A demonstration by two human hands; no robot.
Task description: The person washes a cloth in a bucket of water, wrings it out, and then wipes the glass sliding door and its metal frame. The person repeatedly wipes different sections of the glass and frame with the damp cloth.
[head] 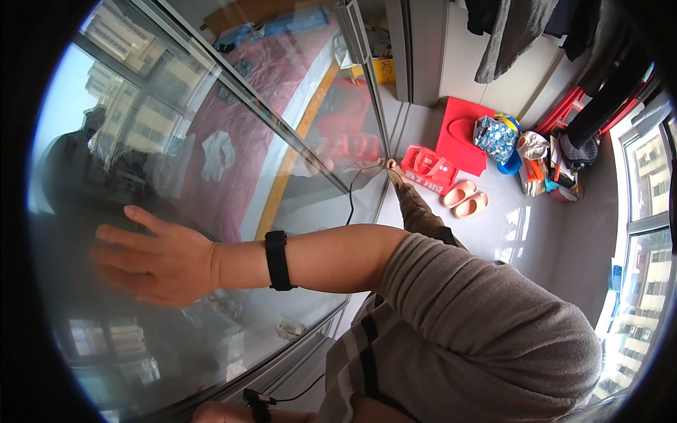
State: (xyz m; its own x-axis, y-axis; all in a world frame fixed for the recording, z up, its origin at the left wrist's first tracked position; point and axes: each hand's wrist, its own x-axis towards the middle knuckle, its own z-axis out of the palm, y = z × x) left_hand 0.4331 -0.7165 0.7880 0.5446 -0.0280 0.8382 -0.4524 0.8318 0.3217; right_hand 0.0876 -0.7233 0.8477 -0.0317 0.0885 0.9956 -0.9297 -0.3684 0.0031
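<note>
My right hand (158, 259) is stretched out at the left, its fingers spread, in front of a large glass door panel (222, 190). Whether the palm touches the glass, I cannot tell; the palm side is hidden. A black band (278, 260) circles that forearm. At the bottom edge, my left hand (214, 412) is mostly cut off, low beside the door frame, with its fingers out of view. A dark strap and a small black device with a cable (259, 396) sit at its wrist. Reflected buildings and a dark silhouette show in the glass.
Behind the glass stands a bed (232, 143) with a pink cover. Red bags (431, 169), pink slippers (465, 199) and a patterned blue bag (496, 138) lie on the tiled floor. Clothes (521, 37) hang overhead. A window (645, 185) lines the right, and a black cable (351, 201) trails near my foot.
</note>
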